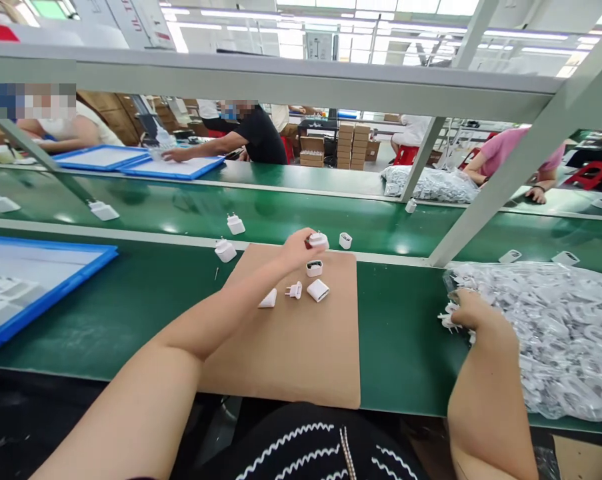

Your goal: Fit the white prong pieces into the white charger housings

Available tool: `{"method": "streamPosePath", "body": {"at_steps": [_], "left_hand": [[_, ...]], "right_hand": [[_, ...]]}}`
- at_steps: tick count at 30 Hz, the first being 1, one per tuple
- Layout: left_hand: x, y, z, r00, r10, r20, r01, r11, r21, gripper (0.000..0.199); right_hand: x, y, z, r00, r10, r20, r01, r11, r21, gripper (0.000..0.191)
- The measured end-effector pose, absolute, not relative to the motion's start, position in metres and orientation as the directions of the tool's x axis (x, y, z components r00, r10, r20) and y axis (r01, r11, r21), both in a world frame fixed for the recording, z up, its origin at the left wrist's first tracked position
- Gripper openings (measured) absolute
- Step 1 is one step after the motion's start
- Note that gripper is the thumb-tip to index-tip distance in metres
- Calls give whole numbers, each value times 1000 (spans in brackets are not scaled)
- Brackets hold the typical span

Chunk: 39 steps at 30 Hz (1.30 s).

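Note:
My left hand (297, 249) is closed on a white charger (319, 241), held over the far edge of a brown cardboard sheet (291, 353). Below it on the sheet are an open white charger housing (314, 269), another housing (318, 290) lying on its side, and a small two-pin plug piece (294, 290). One more white charger part (268, 299) is half hidden behind my left forearm. On the right, my right hand (473, 313) has its fingers closed around several white plug pieces (449, 317), at the edge of a clear plastic bag (555, 340) full of similar parts.
Chargers (225, 250) and housings (345, 241) stand along the green conveyor (281, 207) ahead. A blue-rimmed tray (51, 293) with white parts is on the left. A grey metal frame (281, 83) crosses above, with a slanted post (475, 207). Co-workers sit across the line.

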<state>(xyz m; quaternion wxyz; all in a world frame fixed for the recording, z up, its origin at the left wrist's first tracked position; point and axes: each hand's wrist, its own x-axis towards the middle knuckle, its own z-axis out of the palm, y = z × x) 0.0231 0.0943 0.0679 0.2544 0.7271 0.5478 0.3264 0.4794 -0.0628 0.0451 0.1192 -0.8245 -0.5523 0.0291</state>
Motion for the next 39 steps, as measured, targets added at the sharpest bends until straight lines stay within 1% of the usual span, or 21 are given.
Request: {"method": "streamPosePath", "body": {"at_steps": [3,6,9,11,12,13,15,17,18,19,20,22,23,24,26,28,30,32,35,37,39], "left_hand": [[10,146,64,111,987,118,758,-161,632,30],[3,176,56,44,996,78,798,-82,596,25],[1,187,49,-4,999,40,820,-19,572,28],[4,187,46,-46,999,28,833,23,553,38],[6,186,46,-82,996,32,839,52,541,48],[10,184,46,-125,990,65,846,72,528,60],[21,179,47,-173,959,224,863,39,503,77],[35,176,50,-94,922,375,885,-96,457,77],[43,175,51,-14,923,386,891,-164,424,75],[50,175,52,72,938,339,894,-211,396,75],[57,176,52,144,959,245,897,-231,378,77],[68,179,54,219,974,53,907,-223,358,79],[72,181,54,233,972,-9,910,-215,355,77],[75,182,55,240,970,-43,910,-210,357,71],[77,182,59,242,968,-62,909,-204,363,59],[77,176,65,247,968,-46,906,-213,365,51],[76,161,73,274,962,-7,894,-253,369,47],[76,133,79,327,944,43,870,-319,375,45],[76,77,75,444,887,130,792,-456,407,46],[76,38,62,532,830,164,721,-546,426,49],[76,7,44,597,781,186,671,-612,419,52]], "right_hand": [[470,-56,39,288,957,43,918,-263,-297,27],[440,-44,38,173,983,61,924,-140,-356,26],[406,-33,34,44,992,117,912,8,-409,26],[386,-27,31,-19,987,157,894,87,-439,25],[377,-26,30,-39,983,179,883,118,-454,24],[371,-25,29,-55,978,200,872,144,-468,23],[362,-24,30,-63,965,254,844,188,-503,20],[358,-24,33,-42,948,315,812,216,-542,15],[357,-24,34,-21,942,334,794,219,-567,13],[356,-24,35,5,939,343,769,216,-602,11],[356,-24,35,30,940,340,734,210,-646,10],[354,-24,34,51,950,307,633,207,-746,12],[353,-23,33,47,958,283,567,208,-797,15],[351,-23,32,36,966,256,497,205,-843,18],[348,-22,30,-1,980,201,374,187,-909,25],[345,-21,29,-32,987,158,296,160,-942,31],[343,-21,28,-55,987,149,264,158,-952,35],[342,-21,29,-77,987,144,241,159,-957,40],[338,-25,32,-129,988,89,228,117,-967,47],[335,-27,34,-147,987,57,239,92,-967,44],[329,-30,35,-157,986,48,246,86,-965,39]]}}
